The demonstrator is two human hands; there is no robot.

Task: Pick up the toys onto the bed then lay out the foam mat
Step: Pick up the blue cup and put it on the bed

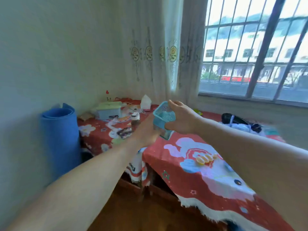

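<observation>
Two hands are held out above the bed (216, 189), near its front edge, with a teal mesh basket (164, 114) carried between them. The basket's rim is pinched by the right hand (182, 118), thumb on top. The left hand (146, 130) is laid against its lower side, but blur hides whether those fingers are curled. The basket is tilted, so anything inside could be spilled to the floor if it is released short of the edge. Yellow toy pieces (205, 159) lie on the cover. The rolled foam mat (60, 139) is stood upright at the bed's left end and could be toppled by a careless reach.
</observation>
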